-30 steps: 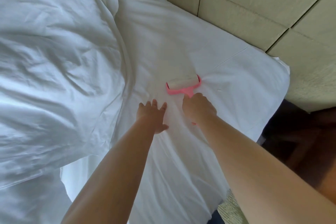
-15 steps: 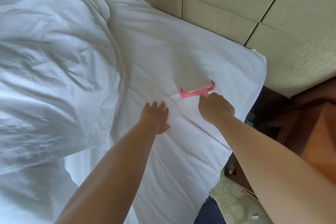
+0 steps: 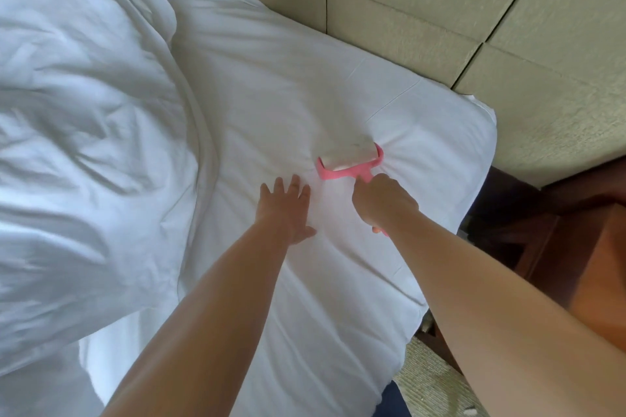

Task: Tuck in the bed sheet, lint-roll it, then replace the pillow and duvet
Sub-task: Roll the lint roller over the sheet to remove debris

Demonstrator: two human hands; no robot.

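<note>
My two bare forearms reach in from the bottom edge, cut off before the elbows. Below them, at the bottom right, a strip of carpet (image 3: 430,379) shows beside the bed, and something dark blue (image 3: 393,399) pokes out under the mattress edge; I cannot make out what it is.

My left hand (image 3: 286,210) lies flat on the bed sheet (image 3: 271,105), fingers straight and slightly spread, palm down. My right hand (image 3: 384,201) is curled round the handle of the pink lint roller (image 3: 349,161), so the handle is almost wholly hidden; only a pink tip shows under my wrist and a short neck shows above my knuckles. The handle runs away from me, leaning a little to the left, while the white roll lies across it, its long axis going left to right with the right end slightly farther away. The roll rests on the sheet just beyond my left fingertips, near the right side of the bed, and the cloth puckers around it.

The duvet (image 3: 81,132) is heaped over the left half of the bed, running out of view. Beyond the bed stands the padded headboard (image 3: 423,0). At the right edge is what looks like brown wooden furniture (image 3: 582,247), blurred and cropped.
</note>
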